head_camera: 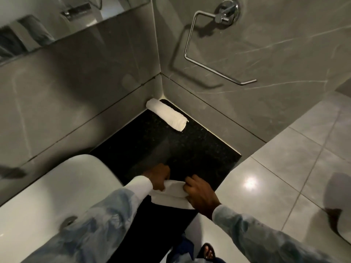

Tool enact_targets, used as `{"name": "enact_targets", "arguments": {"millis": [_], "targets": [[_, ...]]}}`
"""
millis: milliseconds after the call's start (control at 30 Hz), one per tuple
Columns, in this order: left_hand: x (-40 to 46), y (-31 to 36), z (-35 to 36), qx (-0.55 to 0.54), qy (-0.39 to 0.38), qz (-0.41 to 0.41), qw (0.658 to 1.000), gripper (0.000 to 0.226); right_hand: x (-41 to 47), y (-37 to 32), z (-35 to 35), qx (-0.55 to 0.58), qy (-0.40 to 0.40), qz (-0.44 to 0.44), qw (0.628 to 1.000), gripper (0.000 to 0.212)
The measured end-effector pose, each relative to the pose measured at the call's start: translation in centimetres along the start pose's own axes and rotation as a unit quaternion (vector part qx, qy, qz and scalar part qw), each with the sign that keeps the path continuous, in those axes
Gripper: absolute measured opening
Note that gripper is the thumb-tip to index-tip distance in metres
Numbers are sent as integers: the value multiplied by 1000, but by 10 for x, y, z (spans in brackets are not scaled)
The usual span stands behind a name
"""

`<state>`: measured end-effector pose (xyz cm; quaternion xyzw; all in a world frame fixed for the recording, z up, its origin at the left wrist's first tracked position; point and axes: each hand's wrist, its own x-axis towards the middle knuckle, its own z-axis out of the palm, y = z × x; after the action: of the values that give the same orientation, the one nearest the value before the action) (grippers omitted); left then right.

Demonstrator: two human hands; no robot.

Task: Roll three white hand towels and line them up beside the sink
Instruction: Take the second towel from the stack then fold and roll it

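Note:
One rolled white hand towel (166, 115) lies in the far corner of the black stone counter (171, 149), close to both walls. A second white towel (171, 194), folded and partly rolled, lies at the counter's near edge. My left hand (160, 175) grips its left end, and my right hand (200, 194) presses and holds its right end. The white sink (57, 186) stands to the left of the counter, with its drain (68, 221) visible. Only two towels show in this view.
A chrome towel ring (214, 50) hangs on the grey marbled wall (266, 73) above the counter. A mirror (47, 21) spans the upper left. Pale floor tiles (284, 177) lie to the right, with my sandalled foot (208, 252) below.

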<state>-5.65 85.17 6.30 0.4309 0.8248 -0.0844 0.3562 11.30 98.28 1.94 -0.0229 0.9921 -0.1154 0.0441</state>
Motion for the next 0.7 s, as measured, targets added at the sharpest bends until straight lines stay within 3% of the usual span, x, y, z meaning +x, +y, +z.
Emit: {"name": "enact_targets", "arguments": {"millis": [167,267,367,500,600,700], "targets": [[-22,19,36,17,95,-43,994,34,-13,-10,1,101,-6,41,994,23],[-34,27,51,-13,130,-77,988,38,-7,1,-16,214,-48,117,969,35],[-47,26,64,-56,194,-56,978,25,-6,8,-19,237,-68,163,955,55],[-61,32,69,-102,170,-72,977,31,-20,-9,-10,203,-107,163,960,54],[-69,34,75,-117,143,-68,980,34,-39,-26,-6,146,-65,120,980,46],[-77,24,87,-111,113,-45,986,22,-57,-43,10,97,-9,102,990,40]]}}
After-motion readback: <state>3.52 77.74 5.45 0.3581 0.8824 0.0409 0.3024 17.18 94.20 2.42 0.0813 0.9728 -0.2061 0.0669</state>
